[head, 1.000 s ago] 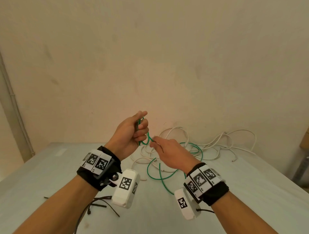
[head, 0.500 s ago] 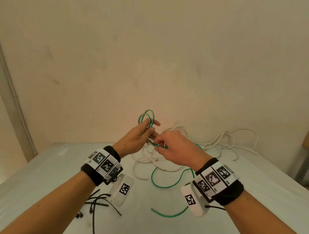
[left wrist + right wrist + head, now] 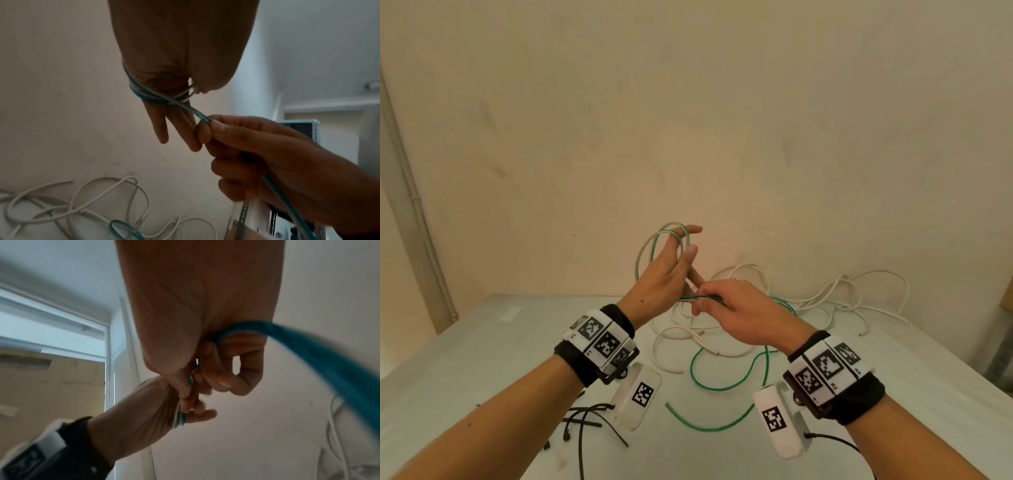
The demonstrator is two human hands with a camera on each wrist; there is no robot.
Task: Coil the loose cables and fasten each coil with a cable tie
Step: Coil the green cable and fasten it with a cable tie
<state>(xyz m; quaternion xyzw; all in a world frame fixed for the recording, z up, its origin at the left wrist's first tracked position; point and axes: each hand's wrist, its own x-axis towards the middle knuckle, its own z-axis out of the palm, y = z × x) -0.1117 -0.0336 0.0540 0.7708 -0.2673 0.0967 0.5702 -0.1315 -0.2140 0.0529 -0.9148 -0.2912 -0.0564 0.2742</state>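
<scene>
A green cable [image 3: 723, 388] trails over the grey table [image 3: 482, 359] and rises to my hands. Two loops of it [image 3: 650, 246] are wound round my left hand [image 3: 681, 253], which is raised with fingers straight and pointing up toward the wall. In the left wrist view the loops [image 3: 144, 95] cross the base of the fingers. Just right of it, my right hand [image 3: 705, 301] pinches the green cable between thumb and forefinger [image 3: 205, 129]. The slack runs out behind that hand [image 3: 308, 345]. Several black cable ties [image 3: 585, 414] lie at the near left.
A loose tangle of white cable [image 3: 825, 291] lies at the back of the table against the wall. A short white piece [image 3: 667, 356] lies nearer the middle. A cardboard box edge [image 3: 1007, 301] shows at the far right.
My left hand went from gripping the green cable to fingers straight, and rose with loops round it. My right hand moved up and left with the cable; slack slid nearer.
</scene>
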